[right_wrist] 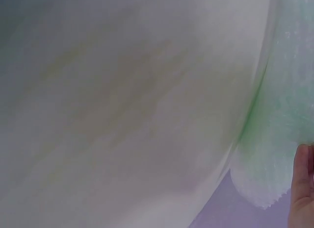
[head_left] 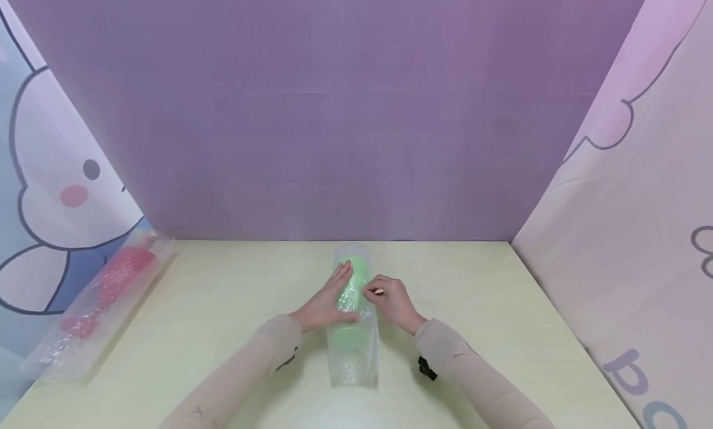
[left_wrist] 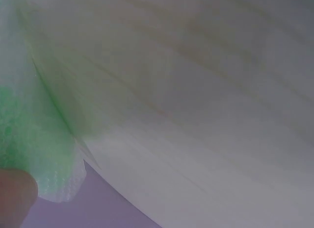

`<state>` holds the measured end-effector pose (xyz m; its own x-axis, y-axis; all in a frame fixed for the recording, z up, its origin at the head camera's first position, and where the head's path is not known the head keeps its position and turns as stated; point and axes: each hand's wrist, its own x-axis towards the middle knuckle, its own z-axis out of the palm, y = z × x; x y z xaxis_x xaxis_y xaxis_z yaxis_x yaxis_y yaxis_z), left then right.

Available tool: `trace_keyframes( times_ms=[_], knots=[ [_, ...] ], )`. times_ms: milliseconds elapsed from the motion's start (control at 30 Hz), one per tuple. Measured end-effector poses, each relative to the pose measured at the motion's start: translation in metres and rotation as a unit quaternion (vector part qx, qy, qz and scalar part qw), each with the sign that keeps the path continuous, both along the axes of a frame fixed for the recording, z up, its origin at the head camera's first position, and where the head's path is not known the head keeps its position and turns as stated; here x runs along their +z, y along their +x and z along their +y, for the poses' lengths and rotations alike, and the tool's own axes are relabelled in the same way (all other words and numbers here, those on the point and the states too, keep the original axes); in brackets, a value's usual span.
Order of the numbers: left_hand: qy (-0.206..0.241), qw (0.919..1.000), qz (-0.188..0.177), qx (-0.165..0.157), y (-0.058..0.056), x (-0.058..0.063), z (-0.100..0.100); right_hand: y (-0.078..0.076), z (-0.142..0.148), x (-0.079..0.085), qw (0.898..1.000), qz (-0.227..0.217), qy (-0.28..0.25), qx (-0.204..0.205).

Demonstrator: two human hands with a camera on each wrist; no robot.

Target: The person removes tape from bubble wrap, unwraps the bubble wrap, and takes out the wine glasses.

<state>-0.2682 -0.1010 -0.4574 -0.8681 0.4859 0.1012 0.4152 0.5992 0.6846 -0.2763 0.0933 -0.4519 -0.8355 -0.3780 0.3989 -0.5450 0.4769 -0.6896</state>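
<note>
A long bubble-wrap parcel [head_left: 352, 370] lies lengthwise on the table in the head view. Through its clear wrap shows a green object [head_left: 361, 268], its kind blurred by the bubbles. My left hand [head_left: 323, 305] rests on the parcel from the left, thumb and fingers spread. At the parcel's right edge my right hand [head_left: 394, 300] has curled fingers and pinches the wrap. In the left wrist view a fingertip [left_wrist: 17, 193] touches the bubble wrap [left_wrist: 59, 181]. The right wrist view has fingers [right_wrist: 300, 184] beside the wrap's edge [right_wrist: 260, 184].
A second bubble-wrapped parcel [head_left: 119, 277], with a red object inside, lies along the table's left side. The pale table [head_left: 473, 280] meets a purple back wall [head_left: 345, 138], with printed side panels [head_left: 629, 231] left and right.
</note>
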Motion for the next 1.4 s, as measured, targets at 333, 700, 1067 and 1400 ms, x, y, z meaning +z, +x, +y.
trace_keyframes(
  times_ms=[333, 700, 1067, 1400],
  knots=[
    [0.008, 0.9999, 0.009, -0.005, 0.0001, -0.0023, 0.0012, 0.0055, 0.002, 0.003, 1.0, -0.016, -0.011, -0.002],
    [0.01, 0.9998, 0.014, -0.003, 0.002, -0.0022, 0.0012, 0.0049, 0.0024, 0.0013, 0.998, -0.047, -0.028, -0.013],
    [0.009, 0.9999, 0.004, 0.004, 0.0013, 0.0002, 0.0, 0.0013, 0.0009, 0.0002, 0.996, -0.071, -0.053, -0.025],
    [0.016, 0.9999, 0.004, 0.003, 0.0014, -0.0017, -0.0013, -0.0005, 0.0009, 0.0004, 0.995, -0.086, -0.055, -0.021]
  ],
)
